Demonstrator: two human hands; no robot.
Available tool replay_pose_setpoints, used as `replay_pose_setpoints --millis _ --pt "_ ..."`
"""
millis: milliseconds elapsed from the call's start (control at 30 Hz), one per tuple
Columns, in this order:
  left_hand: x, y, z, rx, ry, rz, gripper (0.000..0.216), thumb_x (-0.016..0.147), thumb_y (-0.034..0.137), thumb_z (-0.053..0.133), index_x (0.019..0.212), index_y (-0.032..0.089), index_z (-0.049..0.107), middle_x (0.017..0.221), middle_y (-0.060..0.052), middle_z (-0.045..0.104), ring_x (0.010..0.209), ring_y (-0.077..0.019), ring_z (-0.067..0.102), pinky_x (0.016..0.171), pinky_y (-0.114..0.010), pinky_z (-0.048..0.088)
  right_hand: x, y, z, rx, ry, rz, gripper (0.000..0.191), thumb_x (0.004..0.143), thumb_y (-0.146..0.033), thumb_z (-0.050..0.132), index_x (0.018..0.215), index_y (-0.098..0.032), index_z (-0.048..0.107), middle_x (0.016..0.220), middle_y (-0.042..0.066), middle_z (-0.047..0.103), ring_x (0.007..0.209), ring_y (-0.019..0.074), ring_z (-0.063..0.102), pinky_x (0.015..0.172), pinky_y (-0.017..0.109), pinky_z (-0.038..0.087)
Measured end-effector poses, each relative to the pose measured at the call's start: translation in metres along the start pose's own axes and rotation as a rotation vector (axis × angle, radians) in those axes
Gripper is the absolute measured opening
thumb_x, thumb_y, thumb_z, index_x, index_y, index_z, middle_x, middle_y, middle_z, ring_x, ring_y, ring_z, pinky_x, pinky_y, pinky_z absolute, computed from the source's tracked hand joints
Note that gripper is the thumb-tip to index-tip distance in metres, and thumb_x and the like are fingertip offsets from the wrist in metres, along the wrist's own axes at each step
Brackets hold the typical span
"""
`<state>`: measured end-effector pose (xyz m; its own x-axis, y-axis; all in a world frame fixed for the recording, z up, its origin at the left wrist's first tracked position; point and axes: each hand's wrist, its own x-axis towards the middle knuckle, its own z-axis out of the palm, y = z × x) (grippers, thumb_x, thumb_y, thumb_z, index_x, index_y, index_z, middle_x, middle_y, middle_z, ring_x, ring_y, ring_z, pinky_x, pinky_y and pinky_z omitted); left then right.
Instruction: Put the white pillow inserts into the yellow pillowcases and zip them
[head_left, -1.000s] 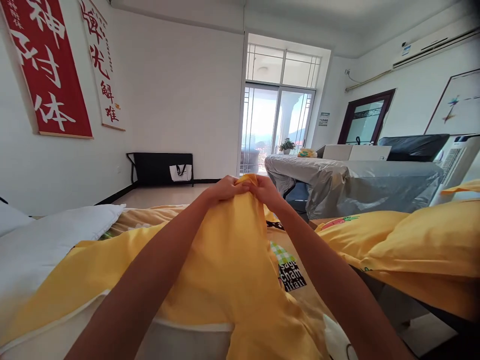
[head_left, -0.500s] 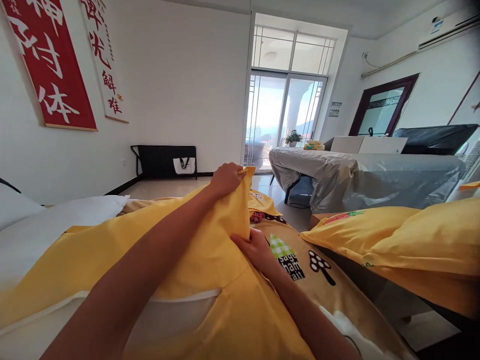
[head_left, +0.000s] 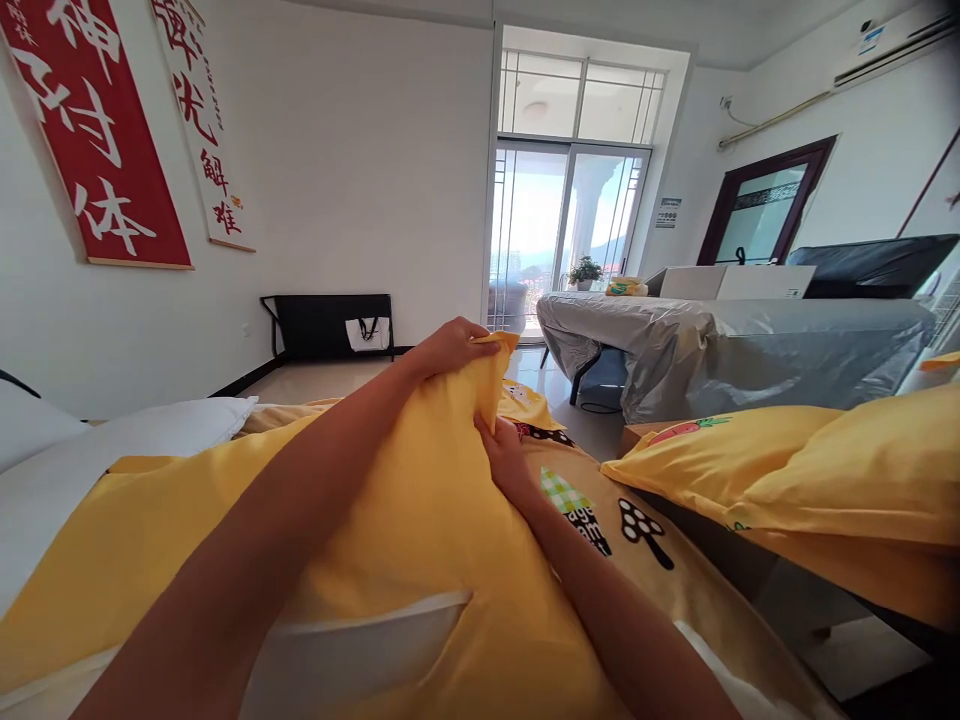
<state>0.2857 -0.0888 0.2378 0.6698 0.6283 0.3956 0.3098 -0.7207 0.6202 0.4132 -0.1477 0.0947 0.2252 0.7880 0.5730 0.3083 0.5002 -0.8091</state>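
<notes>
A yellow pillowcase [head_left: 405,500] spreads across the front of the view, with a white pillow [head_left: 360,660] showing through its opening near the bottom. My left hand [head_left: 456,345] is closed on the case's far corner and holds it raised. Lower on the same side edge, my right hand [head_left: 507,462] pinches the yellow cloth between thumb and fingers. Under the case lies a tan blanket [head_left: 660,620] printed with mushrooms and a patchwork house. The fingertips of both hands are partly hidden by the fabric.
White pillows [head_left: 150,435] lie at the left. A filled yellow pillow [head_left: 795,470] with a carrot-like print rests at the right. Beyond stands a plastic-covered table [head_left: 780,350] with a white box [head_left: 765,282]. A black folded frame [head_left: 315,325] leans against the far wall.
My right hand has moved up the pillowcase's edge, closer to my left hand. My left hand keeps the corner, now pulled slightly up, and the opening's edge has shifted right.
</notes>
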Motion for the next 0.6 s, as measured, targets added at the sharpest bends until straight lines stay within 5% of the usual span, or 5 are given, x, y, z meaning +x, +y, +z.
replay_pose_setpoints --millis 233,333,467,533,600 --pt "0.001 0.000 -0.005 -0.026 0.083 -0.007 0.038 0.080 0.048 0.057 0.061 0.017 0.046 0.053 0.003 0.042 0.044 -0.0065 0.038 0.043 -0.020 0.027 0.023 -0.005 -0.008 0.191 -0.076 0.121 0.046 0.075 -0.063 0.054 0.081 -0.019 0.061 0.073 0.002 0.065 0.069 0.0190 0.059 0.060 0.029 0.047" --pt "0.003 0.007 0.002 0.115 0.084 0.038 0.040 0.082 0.047 0.053 0.057 0.017 0.045 0.053 0.003 0.038 0.048 -0.0073 0.037 0.047 -0.021 0.029 0.033 -0.018 0.005 0.166 0.012 0.075 0.043 0.073 -0.059 0.058 0.081 -0.018 0.062 0.075 0.003 0.065 0.073 0.0199 0.059 0.064 0.031 0.048" --pt "-0.023 -0.008 -0.021 0.380 0.200 0.098 0.044 0.083 0.053 0.048 0.107 0.019 0.062 0.092 -0.005 0.062 0.084 -0.0181 0.057 0.076 -0.029 0.043 0.042 -0.023 0.009 0.170 0.076 0.004 0.040 0.069 -0.056 0.063 0.075 -0.016 0.060 0.075 0.003 0.065 0.072 0.0187 0.057 0.063 0.030 0.047" --pt "-0.053 -0.031 -0.048 0.437 0.201 -0.025 0.065 0.081 0.062 0.045 0.132 0.023 0.048 0.118 -0.008 0.060 0.107 -0.0242 0.055 0.092 -0.035 0.040 0.044 -0.023 0.004 0.270 0.067 0.042 0.042 0.067 -0.056 0.066 0.080 -0.016 0.061 0.079 0.003 0.065 0.072 0.0178 0.058 0.063 0.029 0.048" --pt "-0.089 -0.058 -0.071 0.389 0.157 -0.252 0.069 0.081 0.069 0.035 0.129 0.023 0.053 0.123 -0.009 0.060 0.114 -0.0273 0.053 0.095 -0.036 0.040 0.045 -0.023 0.001 0.338 0.067 0.087 0.044 0.067 -0.058 0.066 0.081 -0.017 0.061 0.078 0.003 0.065 0.071 0.0174 0.058 0.062 0.029 0.048"
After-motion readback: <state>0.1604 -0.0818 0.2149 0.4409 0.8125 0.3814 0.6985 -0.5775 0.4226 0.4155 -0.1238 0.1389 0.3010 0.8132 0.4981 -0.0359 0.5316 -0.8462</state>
